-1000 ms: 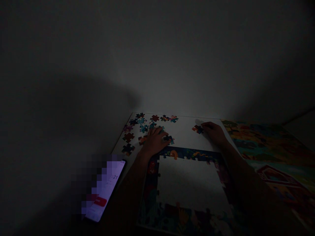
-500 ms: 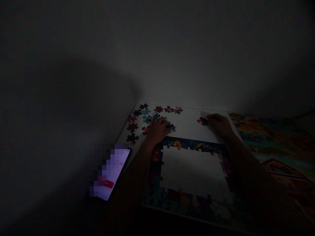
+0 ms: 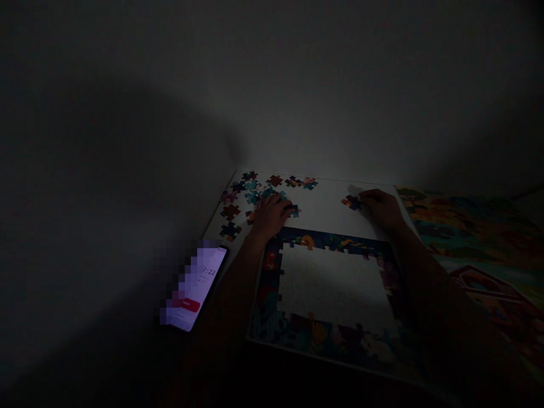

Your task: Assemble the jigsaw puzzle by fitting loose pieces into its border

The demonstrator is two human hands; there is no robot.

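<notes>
My left hand [image 3: 268, 218] lies over a cluster of loose jigsaw pieces [image 3: 252, 196], its fingers stretched out and resting on them. Beside its thumb a blue jigsaw piece [image 3: 294, 211] pokes out, partly covered. My right hand [image 3: 379, 207] is farther right on the white board, with thumb and fingertips pinched at the edge of a dark and orange jigsaw piece [image 3: 350, 202]. Nearer to me, between my forearms, a joined puzzle border [image 3: 306, 241] forms a rectangle around bare white board [image 3: 331, 283].
A lit phone [image 3: 204, 289] lies left of my left forearm. Several more pieces, among them a brown one [image 3: 230, 212], sit along the board's left side. A colourful picture sheet [image 3: 442, 226] lies at the right. A wall [image 3: 314, 113] rises behind; the light is dim.
My view has tilted slightly, so everything sits a little higher. The blue piece by my left thumb has shifted slightly left with the hand. My right hand stays at its piece.
</notes>
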